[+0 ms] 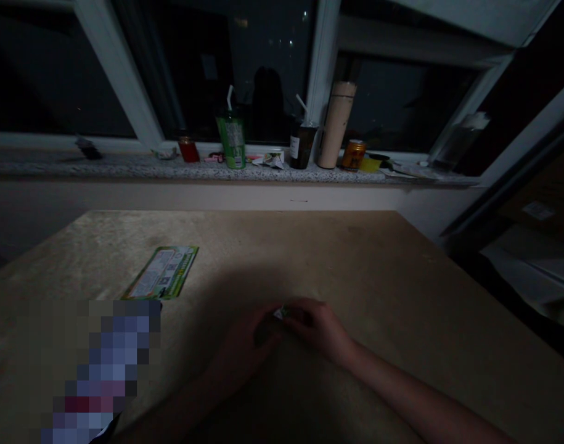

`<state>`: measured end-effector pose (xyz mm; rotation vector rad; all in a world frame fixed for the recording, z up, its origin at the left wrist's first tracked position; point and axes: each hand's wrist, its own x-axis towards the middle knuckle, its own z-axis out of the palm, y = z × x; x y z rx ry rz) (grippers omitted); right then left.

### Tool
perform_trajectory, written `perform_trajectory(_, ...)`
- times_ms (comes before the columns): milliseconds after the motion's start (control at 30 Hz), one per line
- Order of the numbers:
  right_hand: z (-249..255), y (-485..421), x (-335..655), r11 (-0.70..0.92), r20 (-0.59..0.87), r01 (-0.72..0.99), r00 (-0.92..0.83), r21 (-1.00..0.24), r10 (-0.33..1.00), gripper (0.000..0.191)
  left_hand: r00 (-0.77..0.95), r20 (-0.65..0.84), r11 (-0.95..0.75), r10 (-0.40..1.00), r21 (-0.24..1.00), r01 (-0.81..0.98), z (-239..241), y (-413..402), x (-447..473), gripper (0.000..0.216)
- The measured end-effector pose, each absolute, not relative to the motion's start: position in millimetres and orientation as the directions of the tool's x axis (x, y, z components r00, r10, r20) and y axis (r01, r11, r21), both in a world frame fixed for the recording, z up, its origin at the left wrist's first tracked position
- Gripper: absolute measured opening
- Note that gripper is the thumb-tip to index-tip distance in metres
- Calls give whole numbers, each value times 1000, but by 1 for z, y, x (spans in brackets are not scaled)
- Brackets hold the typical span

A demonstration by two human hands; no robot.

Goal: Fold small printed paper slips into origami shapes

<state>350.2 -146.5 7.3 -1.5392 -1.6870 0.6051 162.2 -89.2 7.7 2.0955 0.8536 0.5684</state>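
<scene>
Both my hands meet low in the middle of a tan table (378,265), in dim light. My left hand (247,345) and my right hand (321,327) are closed together on a small pale object (280,312) pinched between their fingertips. It is too small and dark to name. The hands rest on or just above the tabletop.
A green printed card (164,272) lies flat to the left of my hands, with a blurred patch below it. On the stone windowsill (124,165) stand a green cup with a straw (232,140), a dark cup (302,145), a tall beige flask (336,123), a red can (188,149) and an orange can (353,155).
</scene>
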Motion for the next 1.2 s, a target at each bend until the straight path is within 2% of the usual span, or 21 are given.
perform_trajectory(200,3,-145,348,94,131,453,50,-886,990,16,656,116,-437,746,829,350,6,-87,167,38)
perform_trajectory(367,1,-146,344,101,111,307,17,-946,994,20,669,117,-409,734,863,298,11,-86,170,33)
perform_trajectory(633,1,-148,342,92,108,354,25,-931,994,21,653,154,-426,742,860,281,14,-87,170,30)
perform_trajectory(800,-3,-148,341,64,118,409,108,-910,987,17,643,152,-428,751,853,299,16,-86,170,30)
perform_trajectory(1200,1,-146,342,66,88,194,111,-979,990,16,662,120,-406,740,864,297,11,-84,168,29)
